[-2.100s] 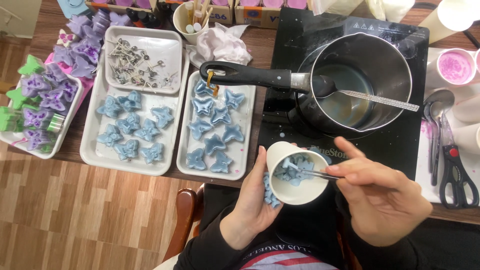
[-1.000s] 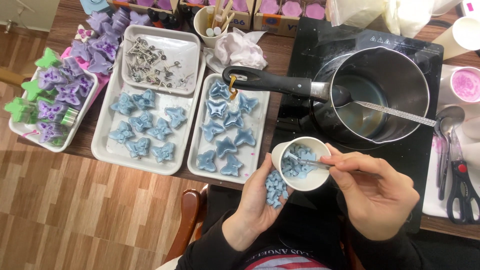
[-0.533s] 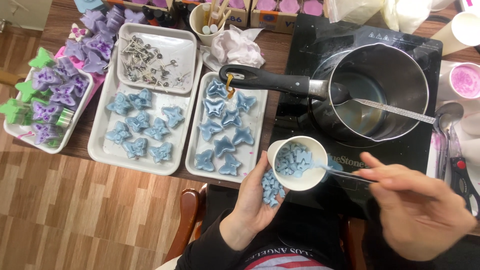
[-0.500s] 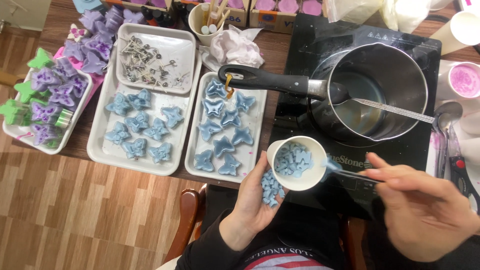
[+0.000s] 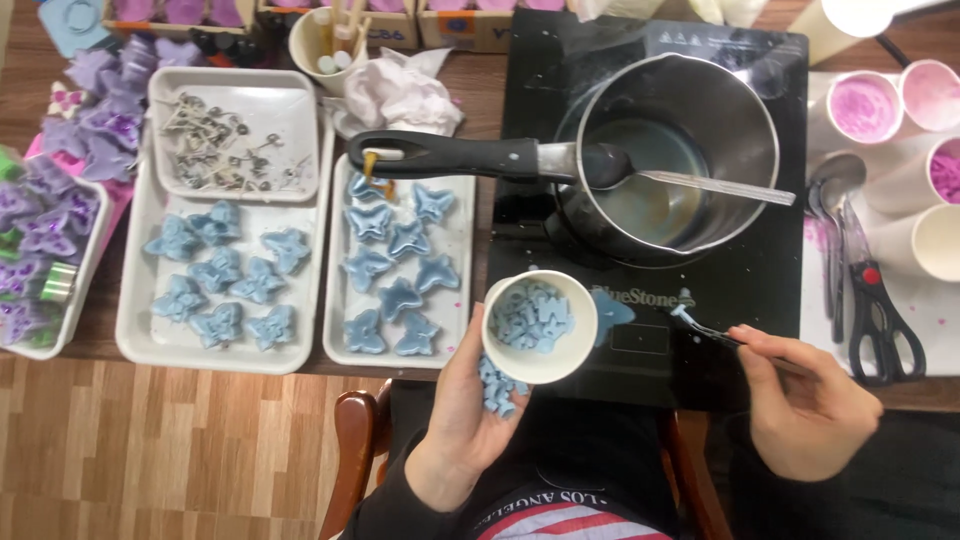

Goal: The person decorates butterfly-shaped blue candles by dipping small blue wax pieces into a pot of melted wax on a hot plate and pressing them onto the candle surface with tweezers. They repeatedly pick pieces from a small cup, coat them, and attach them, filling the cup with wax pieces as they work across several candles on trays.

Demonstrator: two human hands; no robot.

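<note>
Your left hand (image 5: 460, 420) grips a white paper cup (image 5: 540, 325) of small blue wax pieces, with more pieces cupped in its palm. Your right hand (image 5: 810, 410) pinches tweezers (image 5: 715, 332) over the black cooktop (image 5: 650, 300), right of the cup. Cardboard boxes (image 5: 440, 15) with purple contents line the far edge.

A steel saucepan (image 5: 670, 150) sits on a black hob (image 5: 760, 290), a spoon (image 5: 690, 182) lying in it. Left of it, two white trays (image 5: 135, 330) of blue butterfly shapes (image 5: 400, 250) — scissors (image 5: 880, 320) lie far right on the bench (image 5: 500, 100).
</note>
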